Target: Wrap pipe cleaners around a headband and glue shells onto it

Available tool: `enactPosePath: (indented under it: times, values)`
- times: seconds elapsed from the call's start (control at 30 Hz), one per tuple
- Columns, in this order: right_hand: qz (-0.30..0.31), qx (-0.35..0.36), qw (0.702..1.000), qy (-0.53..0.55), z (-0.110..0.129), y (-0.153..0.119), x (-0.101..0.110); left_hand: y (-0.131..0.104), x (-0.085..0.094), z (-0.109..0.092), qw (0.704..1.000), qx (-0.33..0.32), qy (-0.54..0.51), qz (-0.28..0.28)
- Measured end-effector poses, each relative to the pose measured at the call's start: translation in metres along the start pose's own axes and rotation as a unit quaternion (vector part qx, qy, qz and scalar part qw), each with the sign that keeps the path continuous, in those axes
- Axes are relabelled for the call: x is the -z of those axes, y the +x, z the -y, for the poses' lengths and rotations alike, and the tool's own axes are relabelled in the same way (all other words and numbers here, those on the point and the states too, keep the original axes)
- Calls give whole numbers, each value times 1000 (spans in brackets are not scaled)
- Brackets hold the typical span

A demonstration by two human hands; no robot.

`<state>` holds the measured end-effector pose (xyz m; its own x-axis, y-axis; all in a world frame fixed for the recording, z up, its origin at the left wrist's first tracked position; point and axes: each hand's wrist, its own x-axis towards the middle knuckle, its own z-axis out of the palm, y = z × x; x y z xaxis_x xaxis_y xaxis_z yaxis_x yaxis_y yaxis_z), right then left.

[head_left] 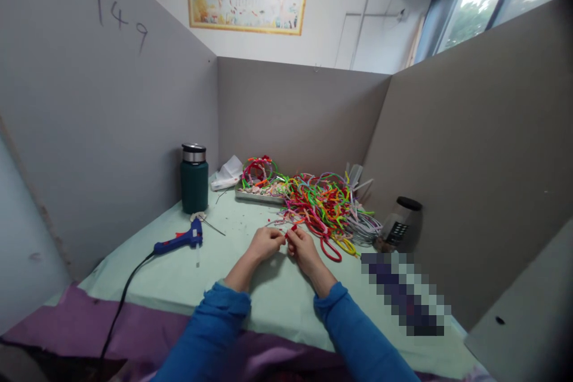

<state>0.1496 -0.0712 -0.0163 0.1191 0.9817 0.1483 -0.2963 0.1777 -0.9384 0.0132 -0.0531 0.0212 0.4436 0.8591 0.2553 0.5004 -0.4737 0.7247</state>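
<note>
Both hands meet over the middle of the table. My left hand is closed in a pinch, its fingertips close to those of the other hand. My right hand pinches a small red piece, whose kind is too small to make out. The left fingertips press at the same spot, and whether they hold the red piece too is hidden. Just beyond the hands lies a tangled heap of coloured fuzzy stems, like pipe cleaners. A pair of red-handled scissors lies right of my right hand.
A blue glue gun with a black cord lies left, near a dark green bottle. A metal tray holds small scraps at the back. Right of the heap leans a clear jar with a black lid. Grey partitions enclose the table.
</note>
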Motion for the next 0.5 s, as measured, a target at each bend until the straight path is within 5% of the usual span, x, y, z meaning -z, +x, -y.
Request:
enactPosePath:
  times: [0.27, 0.5]
  values:
    - [-32, 33, 997, -69, -3, 2, 4, 1, -7, 4, 999, -48, 17, -18]
    - [-25, 52, 993, -101, -4, 2, 5, 3, -5, 6, 999, -16, -27, 17]
